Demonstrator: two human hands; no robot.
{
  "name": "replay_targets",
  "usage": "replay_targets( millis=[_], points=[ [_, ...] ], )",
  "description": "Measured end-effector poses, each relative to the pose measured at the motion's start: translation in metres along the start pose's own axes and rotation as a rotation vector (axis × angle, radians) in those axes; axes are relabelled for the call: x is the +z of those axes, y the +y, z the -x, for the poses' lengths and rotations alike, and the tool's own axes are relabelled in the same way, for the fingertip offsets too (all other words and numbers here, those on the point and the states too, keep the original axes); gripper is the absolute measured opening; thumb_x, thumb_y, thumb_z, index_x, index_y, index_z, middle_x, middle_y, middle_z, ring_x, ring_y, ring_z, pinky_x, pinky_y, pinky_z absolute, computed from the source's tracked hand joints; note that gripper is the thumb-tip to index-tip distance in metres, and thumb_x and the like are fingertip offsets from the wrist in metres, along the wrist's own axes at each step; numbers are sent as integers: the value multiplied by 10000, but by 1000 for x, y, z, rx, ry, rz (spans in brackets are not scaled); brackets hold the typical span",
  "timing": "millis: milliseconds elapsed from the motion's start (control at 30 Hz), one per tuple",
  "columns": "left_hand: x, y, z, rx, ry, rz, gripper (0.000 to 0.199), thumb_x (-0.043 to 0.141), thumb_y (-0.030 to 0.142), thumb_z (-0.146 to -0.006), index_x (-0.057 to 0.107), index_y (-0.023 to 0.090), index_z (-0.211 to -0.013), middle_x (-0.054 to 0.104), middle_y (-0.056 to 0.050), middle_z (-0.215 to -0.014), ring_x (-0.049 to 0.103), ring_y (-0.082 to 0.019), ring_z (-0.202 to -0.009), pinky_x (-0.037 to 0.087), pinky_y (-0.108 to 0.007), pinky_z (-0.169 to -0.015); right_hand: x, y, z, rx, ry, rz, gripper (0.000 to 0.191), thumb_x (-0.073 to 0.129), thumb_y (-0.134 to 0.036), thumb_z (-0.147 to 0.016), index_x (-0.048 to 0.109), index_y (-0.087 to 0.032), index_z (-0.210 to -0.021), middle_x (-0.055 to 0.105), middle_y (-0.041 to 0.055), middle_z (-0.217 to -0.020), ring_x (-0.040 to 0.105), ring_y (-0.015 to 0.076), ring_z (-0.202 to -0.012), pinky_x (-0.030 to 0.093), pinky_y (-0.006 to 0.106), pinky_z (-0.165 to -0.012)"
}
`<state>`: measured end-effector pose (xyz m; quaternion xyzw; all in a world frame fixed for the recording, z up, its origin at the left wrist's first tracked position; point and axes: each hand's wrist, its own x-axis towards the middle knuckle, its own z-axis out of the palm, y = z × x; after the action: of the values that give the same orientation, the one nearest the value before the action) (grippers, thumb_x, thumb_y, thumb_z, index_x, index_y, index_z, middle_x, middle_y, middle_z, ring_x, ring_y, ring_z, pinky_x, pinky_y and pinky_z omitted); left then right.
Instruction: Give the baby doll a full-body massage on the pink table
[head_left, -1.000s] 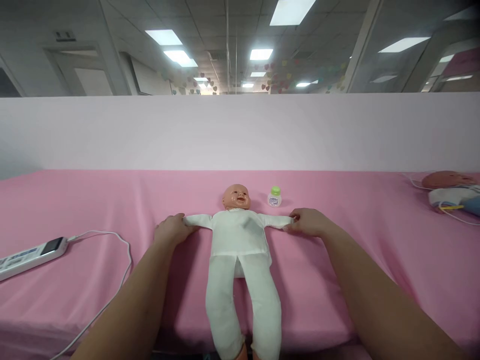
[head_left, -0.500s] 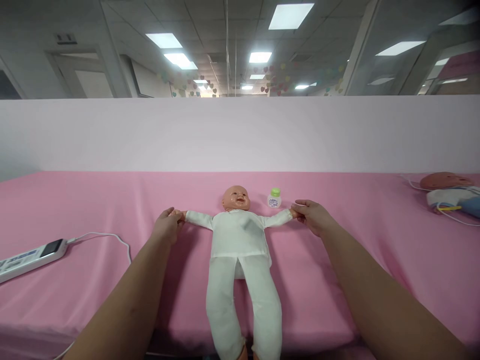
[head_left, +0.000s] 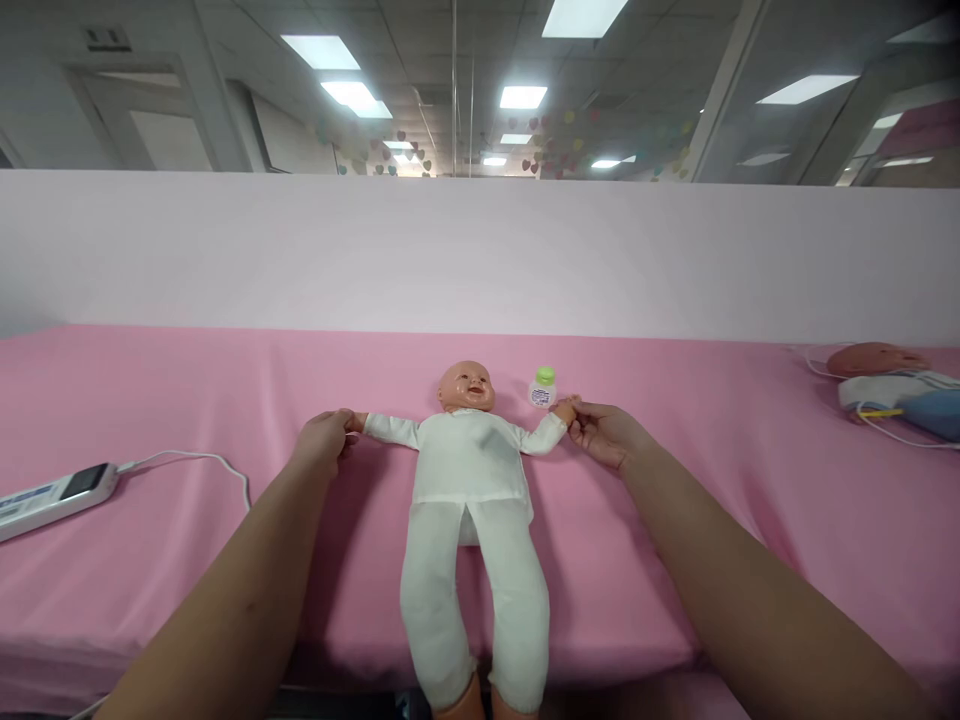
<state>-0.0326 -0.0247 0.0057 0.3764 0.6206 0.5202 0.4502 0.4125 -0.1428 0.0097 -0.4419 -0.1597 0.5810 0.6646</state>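
Observation:
A baby doll (head_left: pixel 471 460) in a white top and white trousers lies on its back, head away from me, feet at the near edge. My left hand (head_left: pixel 324 440) is closed on the doll's hand at the left, with that arm stretched out sideways. At the right, my right hand (head_left: pixel 606 430) pinches the doll's other hand, and this arm is bent slightly upward. A small clear bottle (head_left: pixel 542 388) with a green cap stands beside the doll's head, close to the doll's hand at the right.
A pink sheet (head_left: pixel 645 540) covers the table, with a white wall panel (head_left: pixel 480 250) behind it. At the left lies a white device (head_left: pixel 56 500) with a dark screen and a cable (head_left: pixel 187 453). Another doll (head_left: pixel 877 360) with tubing lies at the far right.
My right hand has moved a little inward, bending the doll's arm that was straight before. My left hand keeps its hold on the other doll hand. The whole view has shifted slightly.

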Motion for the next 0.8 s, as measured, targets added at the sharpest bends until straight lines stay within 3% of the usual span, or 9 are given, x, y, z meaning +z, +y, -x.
replay_targets(
  millis=[167,333,433,600,800],
  points=[
    [5,-1,3,-6,-10,65,126,658,162,-681,636,170,-805,636,-31,-662,572,-152,-540,457,-247,-465,4,3,3,4,-98,120,208,675,-104,-892,734,-150,-1086,743,131,-1135,714,191,-990,617,202,-659],
    [9,0,5,-33,-15,125,88,650,145,-737,635,148,-824,626,-28,-623,575,-145,-521,497,-241,-490,-1,1,6,-82,-156,346,135,788,-222,-820,767,-166,-941,737,62,-917,630,129,-732,496,184,-536],
    [11,0,3,-50,-14,168,35,638,130,-782,626,145,-811,620,-15,-614,577,-127,-513,540,-239,-538,-3,3,7,-148,-196,453,197,828,-333,-801,760,-161,-869,726,55,-840,606,133,-690,490,217,-570],
    [11,-2,2,-55,2,199,30,662,152,-841,642,131,-832,648,-24,-643,599,-131,-507,585,-266,-572,-4,10,2,-180,-44,563,240,821,-403,-806,762,-188,-895,775,82,-1001,691,181,-828,538,256,-664],
    [12,-5,-1,-57,36,209,82,653,186,-889,654,129,-831,653,-44,-634,626,-155,-499,597,-280,-543,-4,9,-1,-191,26,636,186,735,-363,-880,763,-182,-913,793,83,-1009,647,134,-700,439,202,-494]
  ],
)
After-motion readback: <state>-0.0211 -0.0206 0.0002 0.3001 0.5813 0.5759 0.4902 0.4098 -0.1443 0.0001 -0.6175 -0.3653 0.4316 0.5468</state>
